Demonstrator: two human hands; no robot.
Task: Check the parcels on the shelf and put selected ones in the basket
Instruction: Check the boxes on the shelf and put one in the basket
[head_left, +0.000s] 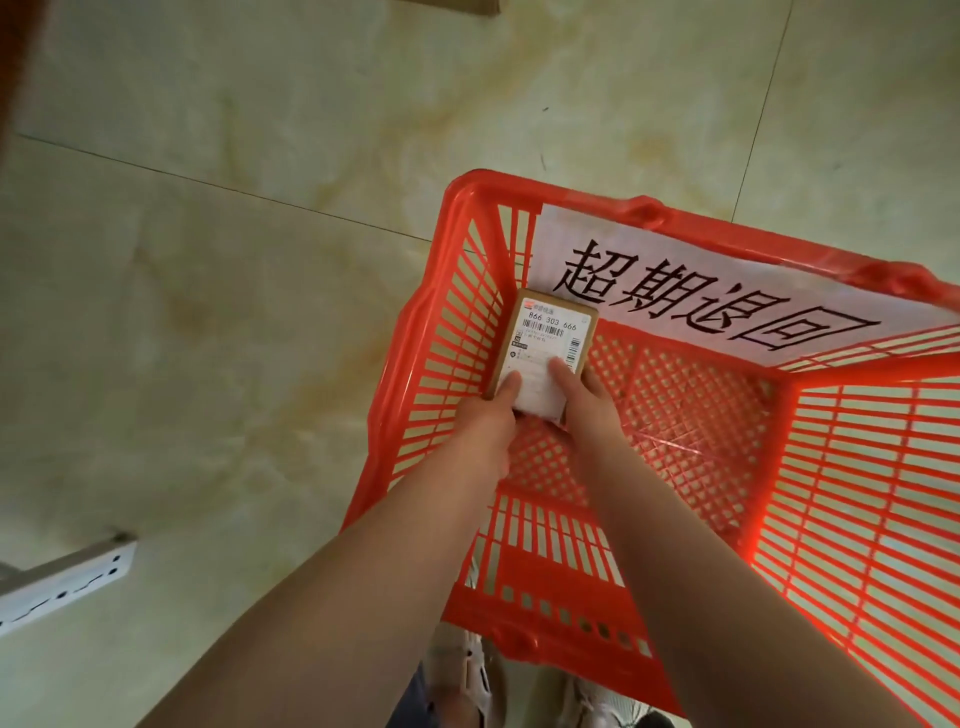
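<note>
A small brown cardboard parcel (545, 343) with a white shipping label is held inside the red plastic basket (852, 467), near its far left corner. My left hand (485, 415) grips the parcel's near left edge, thumb on top. On the near right edge sits my right hand (582, 400), thumb on the label. Whether the parcel touches the basket's mesh floor I cannot tell. A white paper sign (701, 291) with large black characters hangs on the basket's far wall.
The basket stands on a pale marbled tile floor (234, 260). A white perforated metal shelf post (62, 582) lies at the lower left. A brown box edge (467, 6) shows at the top. My shoes (483, 680) are just below the basket's near rim.
</note>
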